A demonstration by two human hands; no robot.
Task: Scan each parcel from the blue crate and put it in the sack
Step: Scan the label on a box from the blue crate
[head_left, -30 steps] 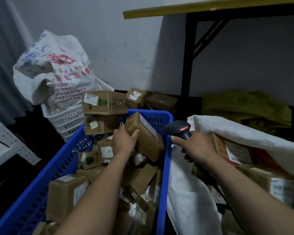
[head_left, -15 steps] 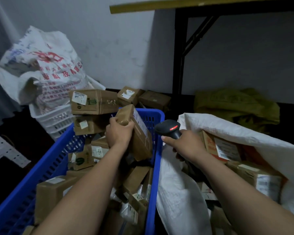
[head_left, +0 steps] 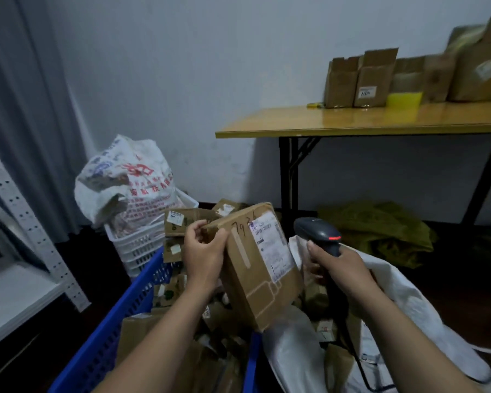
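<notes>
Left grip (head_left: pixel 203 256) clamped on parcel (head_left: pixel 262 279); right grip (head_left: pixel 340 268) clamped round scanner (head_left: pixel 318 234). Advise angling the label (head_left: pixel 270 245) squarely toward the scanner.

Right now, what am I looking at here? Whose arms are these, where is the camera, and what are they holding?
There is no machine here: these are a person's bare arms, filmed by one camera worn on the head. The left hand grips a brown parcel by its top corner, above the blue crate, which holds many others. The right hand holds a dark scanner with a red light, beside the parcel. The white sack lies open at the right. Cardboard boxes stand on the yellow table behind.
</notes>
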